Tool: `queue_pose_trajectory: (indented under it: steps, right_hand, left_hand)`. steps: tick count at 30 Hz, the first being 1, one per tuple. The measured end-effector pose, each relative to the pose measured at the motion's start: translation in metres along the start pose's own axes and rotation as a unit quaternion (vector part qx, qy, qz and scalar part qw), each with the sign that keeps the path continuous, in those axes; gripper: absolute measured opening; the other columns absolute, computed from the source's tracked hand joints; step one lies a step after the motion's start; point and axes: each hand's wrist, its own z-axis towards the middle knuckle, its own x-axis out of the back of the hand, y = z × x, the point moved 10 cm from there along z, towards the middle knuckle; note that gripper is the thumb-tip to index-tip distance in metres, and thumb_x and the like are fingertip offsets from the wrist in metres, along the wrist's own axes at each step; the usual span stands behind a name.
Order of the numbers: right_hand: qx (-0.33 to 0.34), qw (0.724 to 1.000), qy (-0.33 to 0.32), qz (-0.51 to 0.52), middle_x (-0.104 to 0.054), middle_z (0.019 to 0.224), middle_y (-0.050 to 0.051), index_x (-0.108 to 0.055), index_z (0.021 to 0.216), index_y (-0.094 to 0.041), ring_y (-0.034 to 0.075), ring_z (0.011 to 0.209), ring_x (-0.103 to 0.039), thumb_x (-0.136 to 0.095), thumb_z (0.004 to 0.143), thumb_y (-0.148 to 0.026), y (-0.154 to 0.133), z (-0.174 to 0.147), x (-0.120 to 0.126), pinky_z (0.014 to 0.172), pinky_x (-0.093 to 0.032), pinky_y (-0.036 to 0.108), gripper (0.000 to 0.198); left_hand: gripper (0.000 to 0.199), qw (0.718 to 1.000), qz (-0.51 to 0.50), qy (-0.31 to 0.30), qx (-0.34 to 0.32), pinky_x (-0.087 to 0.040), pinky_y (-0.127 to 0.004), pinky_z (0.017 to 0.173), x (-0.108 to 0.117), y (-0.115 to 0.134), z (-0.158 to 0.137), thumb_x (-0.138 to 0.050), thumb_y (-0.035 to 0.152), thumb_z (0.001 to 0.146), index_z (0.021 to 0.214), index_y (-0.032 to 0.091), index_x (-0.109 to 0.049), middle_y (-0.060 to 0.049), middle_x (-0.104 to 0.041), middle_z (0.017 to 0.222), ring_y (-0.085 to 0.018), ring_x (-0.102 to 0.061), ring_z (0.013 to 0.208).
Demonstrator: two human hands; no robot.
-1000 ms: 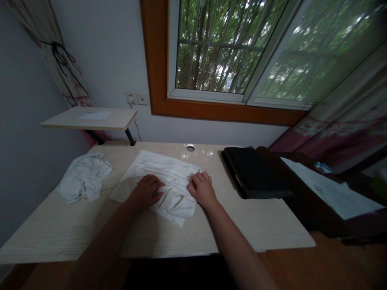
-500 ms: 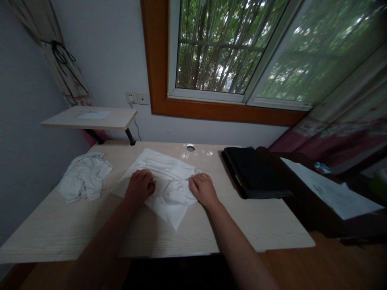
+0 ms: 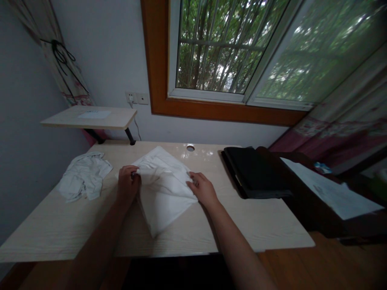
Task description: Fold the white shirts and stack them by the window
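A white cloth (image 3: 167,193) lies wrinkled at the middle of the desk, one corner toward the back and another hanging toward the front edge. My left hand (image 3: 128,183) pinches its left side, thumb against curled fingers. At the right side, my right hand (image 3: 204,187) has its fingers closed on the cloth's edge. The fabric between the two hands is gathered in loose folds near the top and smoother toward the front corner. A second white cloth (image 3: 84,177) lies crumpled on the left, apart from both hands.
A black folder-like stack (image 3: 256,173) lies on the desk's right side. The small raised shelf (image 3: 90,117) stands at the back left. Behind the desk (image 3: 256,229) is a wall with a socket (image 3: 136,98) and a window. A white sheet (image 3: 329,189) lies on dark furniture to the right.
My left hand has moved left and slightly up. The cloth has shifted and spread; its front corner now points further left and its folds have loosened. My right hand has barely moved.
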Motion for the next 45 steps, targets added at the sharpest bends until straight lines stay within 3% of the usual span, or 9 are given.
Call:
queue_pose_trajectory:
  steps: [3,7,13,19,25,30,33,38,45]
  right_hand:
    - [-0.021,0.998,-0.042,-0.053,-0.073,0.109,0.008,-0.066,0.134,-0.027,0.023,0.09,-0.071,-0.074,0.088,-0.04,0.001,-0.001,-0.009,0.084,-0.055,0.033,0.048]
    - [-0.021,0.996,-0.057,-0.066,-0.076,0.105,0.009,-0.076,0.11,-0.025,0.025,0.091,-0.072,-0.073,0.089,-0.038,-0.005,-0.003,-0.012,0.082,-0.053,0.032,0.025]
    - [-0.034,0.998,-0.057,-0.015,-0.071,0.072,0.0,-0.072,0.097,-0.025,0.019,0.065,-0.064,-0.061,0.092,-0.037,-0.002,-0.004,-0.011,0.063,-0.045,0.027,0.017]
    - [-0.108,0.983,-0.009,0.149,-0.064,0.069,-0.004,-0.069,0.087,-0.023,0.016,0.061,-0.055,-0.058,0.091,-0.047,0.015,-0.003,-0.009,0.058,-0.04,0.025,0.027]
    - [-0.168,0.926,0.122,0.316,-0.055,0.067,-0.005,-0.061,0.081,-0.021,0.013,0.061,-0.048,-0.065,0.087,-0.053,0.041,-0.004,0.013,0.058,-0.04,0.023,0.032]
    - [-0.164,0.848,0.364,0.349,-0.058,0.083,-0.004,-0.055,0.094,-0.025,0.014,0.072,-0.055,-0.057,0.094,-0.051,0.063,-0.025,0.068,0.07,-0.048,0.027,0.026]
    - [-0.15,0.819,0.445,0.329,-0.056,0.087,-0.004,-0.053,0.098,-0.026,0.014,0.076,-0.054,-0.056,0.096,-0.05,0.065,-0.039,0.087,0.074,-0.049,0.028,0.024]
    - [-0.135,0.823,0.443,0.329,-0.053,0.09,-0.003,-0.054,0.1,-0.024,0.013,0.08,-0.053,-0.061,0.094,-0.051,0.063,-0.038,0.082,0.077,-0.046,0.027,0.029]
    - [-0.122,0.831,0.363,0.403,-0.058,0.103,-0.001,-0.051,0.118,-0.027,0.015,0.091,-0.06,-0.069,0.089,-0.041,0.058,-0.02,0.056,0.085,-0.051,0.033,0.037]
  left_hand:
    - [0.008,0.997,-0.049,-0.014,-0.057,-0.05,-0.044,0.095,0.0,0.014,-0.003,-0.047,0.02,0.086,0.092,0.025,-0.051,-0.009,-0.066,0.103,-0.024,-0.062,0.104]
    - [0.017,0.988,-0.028,-0.09,-0.124,-0.048,-0.05,0.102,-0.007,0.045,-0.013,-0.05,0.023,0.09,0.104,0.023,-0.059,-0.011,-0.069,0.114,-0.026,-0.062,0.113]
    - [0.055,0.891,-0.014,-0.298,-0.341,-0.043,-0.046,0.112,-0.052,0.14,-0.063,-0.061,0.037,0.092,0.146,0.029,-0.052,-0.01,-0.048,0.158,-0.028,-0.05,0.138]
    - [0.058,0.881,0.042,-0.335,-0.331,-0.044,-0.042,0.103,-0.078,0.134,-0.069,-0.068,0.026,0.088,0.144,0.032,-0.055,-0.008,-0.068,0.125,-0.026,-0.061,0.113]
    - [0.029,0.921,0.044,-0.248,-0.298,-0.045,-0.044,0.094,-0.056,0.101,-0.047,-0.056,0.015,0.09,0.111,0.028,-0.071,-0.009,-0.071,0.108,-0.026,-0.063,0.104]
    - [0.021,0.979,0.074,-0.063,-0.181,-0.048,-0.044,0.09,-0.005,0.042,-0.019,-0.055,0.022,0.089,0.103,0.027,-0.069,-0.009,-0.07,0.105,-0.025,-0.063,0.096]
    - [0.015,0.99,0.089,0.05,-0.102,-0.049,-0.046,0.091,0.026,0.015,-0.012,-0.057,0.028,0.088,0.101,0.025,-0.064,-0.01,-0.066,0.107,-0.026,-0.061,0.099]
    - [0.014,0.991,0.044,0.127,-0.002,-0.05,-0.045,0.093,0.041,-0.003,-0.004,-0.061,0.035,0.087,0.092,0.022,-0.058,-0.008,-0.06,0.104,-0.026,-0.057,0.105]
    - [0.02,0.993,0.038,0.11,-0.017,-0.049,-0.05,0.102,0.031,-0.004,0.002,-0.052,0.018,0.088,0.106,0.019,-0.06,-0.012,-0.061,0.113,-0.027,-0.055,0.118]
